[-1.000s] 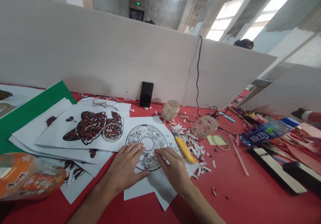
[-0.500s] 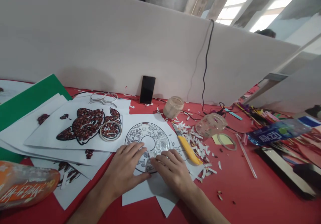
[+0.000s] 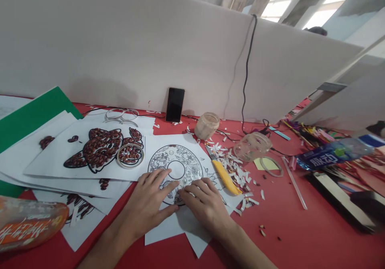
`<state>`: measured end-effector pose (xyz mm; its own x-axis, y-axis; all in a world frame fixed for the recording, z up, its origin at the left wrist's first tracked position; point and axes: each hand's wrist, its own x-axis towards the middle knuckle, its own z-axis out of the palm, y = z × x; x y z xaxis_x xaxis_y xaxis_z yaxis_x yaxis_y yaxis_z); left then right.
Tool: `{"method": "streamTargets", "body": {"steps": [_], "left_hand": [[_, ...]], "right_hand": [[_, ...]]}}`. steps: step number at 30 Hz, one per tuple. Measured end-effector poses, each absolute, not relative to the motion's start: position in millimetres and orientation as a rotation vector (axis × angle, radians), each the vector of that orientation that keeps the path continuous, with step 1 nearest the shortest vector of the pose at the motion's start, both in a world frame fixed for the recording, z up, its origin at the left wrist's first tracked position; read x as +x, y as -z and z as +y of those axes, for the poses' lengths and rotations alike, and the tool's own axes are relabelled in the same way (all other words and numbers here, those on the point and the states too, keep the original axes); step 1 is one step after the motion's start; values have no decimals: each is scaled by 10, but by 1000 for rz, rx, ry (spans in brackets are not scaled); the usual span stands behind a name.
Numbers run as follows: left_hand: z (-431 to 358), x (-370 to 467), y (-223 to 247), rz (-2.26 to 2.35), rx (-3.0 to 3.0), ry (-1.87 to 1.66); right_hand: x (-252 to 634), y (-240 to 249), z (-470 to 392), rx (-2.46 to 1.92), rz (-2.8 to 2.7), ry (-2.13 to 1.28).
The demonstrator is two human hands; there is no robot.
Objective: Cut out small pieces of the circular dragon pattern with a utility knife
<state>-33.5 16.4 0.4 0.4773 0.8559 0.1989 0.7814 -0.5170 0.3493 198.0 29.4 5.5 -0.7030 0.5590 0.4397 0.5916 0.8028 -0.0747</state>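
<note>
Plainly, the ring drawing (image 3: pixel 176 168) lies on white paper (image 3: pixel 162 231); across its lower-left edge rests the left hand (image 3: pixel 150 198), fingers slightly spread; over its lower-right edge curls the right hand (image 3: pixel 206 204), fingers close together, though whether they pinch anything I cannot tell; right of the drawing lies a yellow-handled tool (image 3: pixel 225 176); beyond it, a jar (image 3: pixel 207 125).

Daylight is admitted by 2 washed-out window strips (image 3: pixel 281 2) at far right. Faint shadows are cast on the dull, pale partition (image 3: pixel 144 48) and below the right hand (image 3: pixel 206 206). Outer edges are stretched, perhaps slightly blurred.
</note>
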Motion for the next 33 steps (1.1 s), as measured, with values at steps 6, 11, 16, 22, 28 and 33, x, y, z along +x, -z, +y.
{"method": "streamTargets", "body": {"steps": [6,11,16,22,28,33], "left_hand": [[152,-335,-4,1417,2534,-497],[154,-331,-20,1430,2538,-480],[138,-328,-6,1447,2566,-456],[132,-325,-12,1450,2547,-441],[140,-371,-86,1409,2465,-452],[133,-382,-64,1469,2499,-439]], "right_hand": [[1978,-72,254,-912,-2537,96],[2012,-103,234,-903,-2505,75],[1959,-171,148,-1002,-2505,-2],[1984,-272,52,-1000,-2453,-56],[2497,-220,405,-1697,-2034,221],[2633,-125,585,-1947,-2126,260]]}}
